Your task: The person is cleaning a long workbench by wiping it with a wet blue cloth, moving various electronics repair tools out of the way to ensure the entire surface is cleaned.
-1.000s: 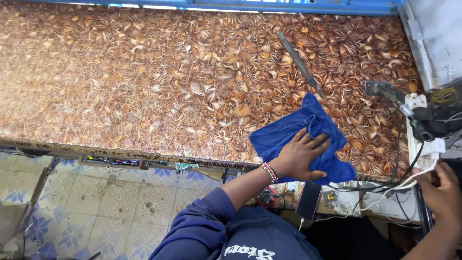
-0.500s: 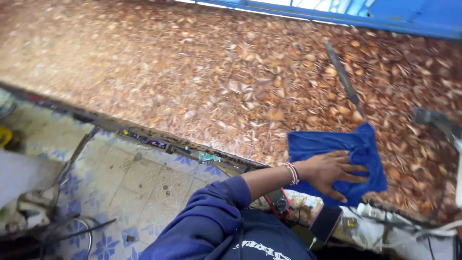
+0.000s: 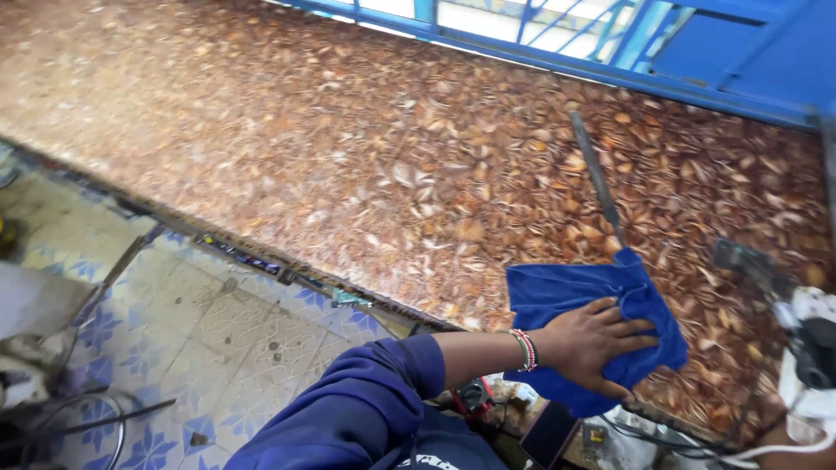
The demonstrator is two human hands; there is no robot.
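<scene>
A blue cloth (image 3: 557, 300) lies crumpled near the front right edge of a table covered in a brown leaf-patterned sheet (image 3: 348, 157). My left hand (image 3: 596, 344) presses flat on the cloth with fingers spread, a beaded bracelet (image 3: 524, 350) on its wrist and a dark blue sleeve behind it. My right hand is out of the frame.
A long dark metal rod (image 3: 596, 178) lies on the table just beyond the cloth. A white device with cables (image 3: 805, 348) sits at the right edge. A dark phone (image 3: 549, 433) hangs below the table edge. Blue metal framing (image 3: 610, 65) runs along the back. Patterned tile floor (image 3: 200, 331) lies left.
The view has swung left and closer to the table. My left hand stays on the blue cloth. My right hand, seen at the lower right a second ago, is gone from view.
</scene>
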